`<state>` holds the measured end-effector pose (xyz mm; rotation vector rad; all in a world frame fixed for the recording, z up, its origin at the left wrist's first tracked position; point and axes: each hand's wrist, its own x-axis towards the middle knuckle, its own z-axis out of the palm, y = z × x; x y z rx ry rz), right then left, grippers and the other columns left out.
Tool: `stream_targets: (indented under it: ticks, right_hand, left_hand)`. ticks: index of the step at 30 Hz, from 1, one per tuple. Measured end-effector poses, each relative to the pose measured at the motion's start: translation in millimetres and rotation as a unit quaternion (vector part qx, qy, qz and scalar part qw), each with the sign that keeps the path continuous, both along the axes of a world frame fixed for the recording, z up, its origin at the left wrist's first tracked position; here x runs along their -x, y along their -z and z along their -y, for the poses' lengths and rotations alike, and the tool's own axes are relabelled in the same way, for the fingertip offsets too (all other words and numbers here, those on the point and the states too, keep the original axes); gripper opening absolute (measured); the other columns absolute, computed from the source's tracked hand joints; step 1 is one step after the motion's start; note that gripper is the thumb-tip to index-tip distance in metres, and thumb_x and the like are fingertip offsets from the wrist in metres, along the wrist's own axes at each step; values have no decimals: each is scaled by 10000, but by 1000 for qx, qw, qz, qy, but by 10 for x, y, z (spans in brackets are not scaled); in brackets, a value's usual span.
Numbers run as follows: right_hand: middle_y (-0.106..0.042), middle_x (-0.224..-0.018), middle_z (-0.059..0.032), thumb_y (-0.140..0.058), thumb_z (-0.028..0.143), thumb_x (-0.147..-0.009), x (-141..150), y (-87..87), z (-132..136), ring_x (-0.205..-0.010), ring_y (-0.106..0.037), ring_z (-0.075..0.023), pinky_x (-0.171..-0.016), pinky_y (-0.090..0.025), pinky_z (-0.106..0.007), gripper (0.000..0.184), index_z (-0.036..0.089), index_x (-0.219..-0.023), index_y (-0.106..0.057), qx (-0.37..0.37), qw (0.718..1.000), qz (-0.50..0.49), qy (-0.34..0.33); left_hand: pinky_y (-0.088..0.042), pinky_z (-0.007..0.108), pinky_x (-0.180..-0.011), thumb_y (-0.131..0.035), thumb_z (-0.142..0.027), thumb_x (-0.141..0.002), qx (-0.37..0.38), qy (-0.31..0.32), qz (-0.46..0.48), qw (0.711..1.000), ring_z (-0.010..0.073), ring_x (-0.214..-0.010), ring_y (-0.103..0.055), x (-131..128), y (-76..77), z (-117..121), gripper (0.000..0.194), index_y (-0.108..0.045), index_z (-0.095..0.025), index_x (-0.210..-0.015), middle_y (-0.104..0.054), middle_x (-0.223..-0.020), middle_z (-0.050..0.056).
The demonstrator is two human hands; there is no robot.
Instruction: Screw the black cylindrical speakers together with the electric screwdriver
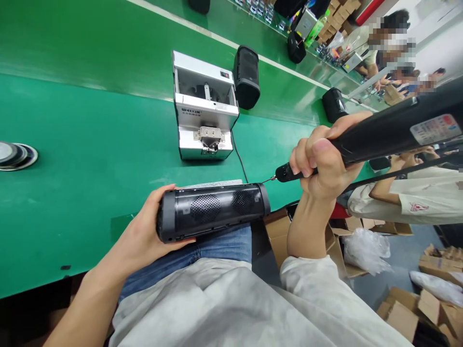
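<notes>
My left hand grips one end of a black speaker with round perforated grilles, lying sideways at the table's near edge above my lap. In my right hand is a black electric screwdriver, my fingers wrapped round its body. Its thin bit points left and meets, or nearly meets, the speaker's right end; whether it touches a screw I cannot tell. Beyond the speaker stands a silver screw feeder marked WEIXIN.
More black speakers stand behind the feeder and farther right. A round speaker driver lies on the green table at left. Open cardboard boxes and plastic bags crowd the floor at right, where other people work along the bench.
</notes>
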<state>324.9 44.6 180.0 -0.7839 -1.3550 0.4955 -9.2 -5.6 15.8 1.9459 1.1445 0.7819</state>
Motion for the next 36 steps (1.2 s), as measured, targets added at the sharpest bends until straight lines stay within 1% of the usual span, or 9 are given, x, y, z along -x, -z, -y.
stream_targets:
  ticks: [4, 9, 13, 16, 19, 22, 28, 32, 36]
  right_hand:
    - [-331, -581, 124, -909, 362, -893, -35, 33, -31, -328, -213, -75, -281, -273, -239, 385, 302, -872, -529, -6, 1000, -7, -4]
    - [-438, -581, 127, -933, 351, -844, -86, 9, -73, -336, -352, -83, -327, -370, -234, 327, 290, -926, -622, 28, 999, -27, -3]
    - [-463, -554, 103, -944, 319, -816, 11, -328, 10, -344, -388, -122, -332, -386, -292, 255, 318, -963, -735, 48, 999, 8, -10]
    - [-471, -588, 70, -886, 220, -834, 264, -654, 51, -397, -403, -135, -363, -369, -316, 207, 350, -966, -796, -33, 999, -3, 42]
    - [-438, -571, 80, -838, 167, -862, 610, -784, -124, -404, -416, -124, -370, -337, -299, 193, 321, -873, -721, -141, 988, -53, 34]
    - [-413, -563, 101, -880, 262, -926, 899, -659, -512, -399, -438, -133, -385, -383, -320, 257, 322, -920, -630, -159, 985, -58, -9]
    - [-474, -676, 89, -752, 839, -929, 1106, -309, -1154, -457, -415, -132, -479, -457, -363, 559, 344, -1015, -508, -84, 996, 7, 36]
    - [-442, -660, 105, -745, 865, -892, 1083, -318, -1177, -465, -336, -120, -489, -453, -363, 592, 357, -1008, -462, -44, 997, 13, 60]
    - [-411, -618, 94, -786, 742, -884, 1108, -400, -942, -452, -314, -147, -454, -393, -376, 486, 376, -994, -486, -17, 998, 25, 53]
  left_hand:
    - [-645, 558, -1153, -923, -560, -857, 18, 5, -3, 1000, 405, -1392, -705, -4, -10, -5, 1031, -340, -343, -1680, -592, -1596, 120]
    - [-575, 611, -1241, -944, -580, -825, 8, 14, 26, 1000, 432, -1447, -674, -14, 27, -12, 1095, -341, -295, -1693, -579, -1616, 165]
    - [-525, 631, -1289, -945, -555, -847, -4, 33, 33, 999, 433, -1510, -630, -12, 60, -16, 1108, -306, -301, -1715, -562, -1648, 176]
    - [-509, 640, -1300, -947, -530, -864, -12, 38, 43, 998, 435, -1542, -603, -13, 64, -9, 1109, -287, -307, -1726, -543, -1669, 185]
    - [-506, 638, -1302, -951, -519, -863, -10, 37, 42, 998, 439, -1555, -592, -12, 63, 0, 1122, -278, -309, -1736, -527, -1689, 190]
    - [-511, 618, -1304, -953, -512, -862, -5, 36, 42, 998, 436, -1565, -586, -9, 64, 5, 1127, -275, -309, -1740, -516, -1701, 191]
    - [-507, 629, -1310, -966, -492, -846, -7, 37, 52, 998, 439, -1573, -579, -16, 78, 5, 1139, -280, -315, -1738, -513, -1706, 188]
    - [-502, 626, -1314, -968, -492, -841, -15, 38, 59, 997, 436, -1566, -582, -29, 71, -8, 1134, -298, -295, -1734, -521, -1696, 191]
    - [-491, 621, -1321, -966, -507, -841, -21, 42, 69, 997, 439, -1564, -578, -37, 50, -21, 1142, -301, -283, -1742, -519, -1693, 195]
